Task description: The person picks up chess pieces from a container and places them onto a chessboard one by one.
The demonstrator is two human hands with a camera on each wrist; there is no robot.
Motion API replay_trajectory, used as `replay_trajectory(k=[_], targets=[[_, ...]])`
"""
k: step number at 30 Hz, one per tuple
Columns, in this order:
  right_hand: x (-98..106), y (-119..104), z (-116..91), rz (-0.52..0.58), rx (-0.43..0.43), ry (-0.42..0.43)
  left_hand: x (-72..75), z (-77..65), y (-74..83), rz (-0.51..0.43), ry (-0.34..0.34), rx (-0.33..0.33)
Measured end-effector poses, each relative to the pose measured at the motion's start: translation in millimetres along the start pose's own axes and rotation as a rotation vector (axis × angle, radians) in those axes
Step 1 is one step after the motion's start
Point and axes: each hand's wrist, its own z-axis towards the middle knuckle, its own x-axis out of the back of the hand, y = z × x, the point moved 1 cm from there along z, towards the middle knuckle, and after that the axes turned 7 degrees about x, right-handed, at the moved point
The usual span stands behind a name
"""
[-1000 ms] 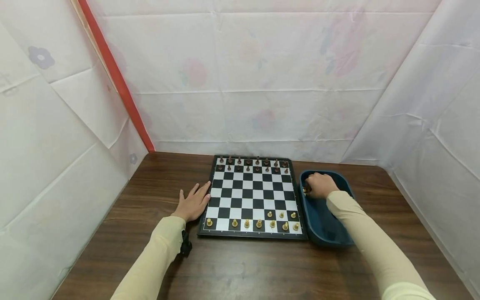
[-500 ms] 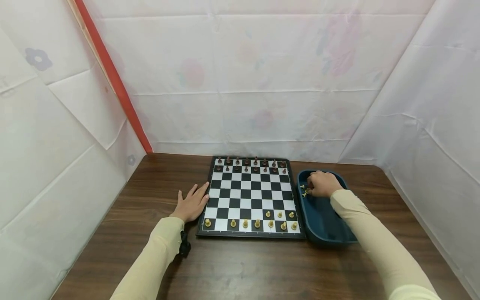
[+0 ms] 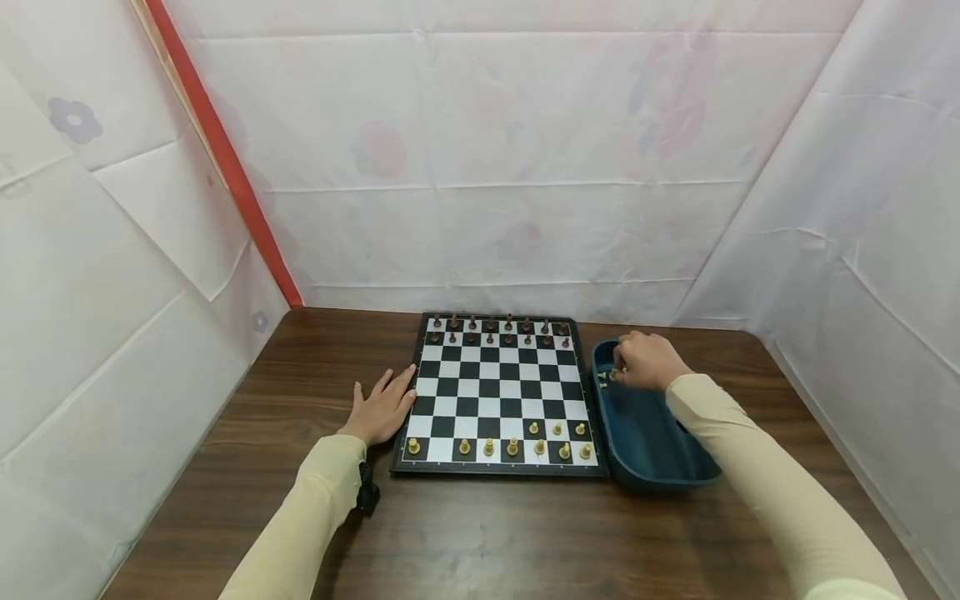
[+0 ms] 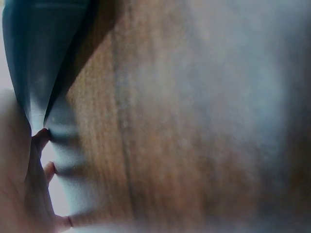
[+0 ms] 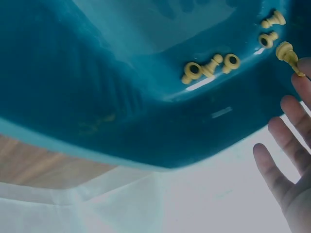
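Observation:
My left hand [image 3: 378,410] lies flat with spread fingers at the left edge of the chessboard [image 3: 483,472]. At the far end of the board stand two rows of dark brown chess pieces [image 3: 509,339]. Along its near end is a row of yellow pieces [image 3: 489,447] with a gap in it, and 3 yellow pawns [image 3: 557,428] stand in front at the right. Over the blue tub [image 3: 651,481] my right hand [image 3: 648,360] pinches a yellow chess piece [image 5: 286,53] between thumb and index finger, other fingers extended; its kind is unclear. Several yellow pawns [image 5: 212,65] lie in the tub.
The tub stands against the right side of the board on a brown wooden table [image 3: 480,542]. White patterned sheeting [image 3: 465,150] hangs behind and on both sides, with a red strip [image 3: 225,154] at the left corner.
My right hand has risen slightly inside the tub and shifted off the pawns, now with a yellow piece in its fingertips. The left hand stays at the board; the view drifts slightly.

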Motion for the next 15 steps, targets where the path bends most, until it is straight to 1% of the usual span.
replay_trajectory(k=[6,11,15], targets=[[13.6,-5.6,0.3,0.009,0.030,0.024,0.3,0.4,-0.5,0.006,-0.001,0.006],[21.5,-10.7,-0.3,0.007,0.029,0.031,-0.9,1.1,-1.4,0.008,-0.002,0.009],[27.9,-15.1,1.1,0.013,0.030,0.058,-1.4,2.2,-2.3,0.011,0.000,0.010]])
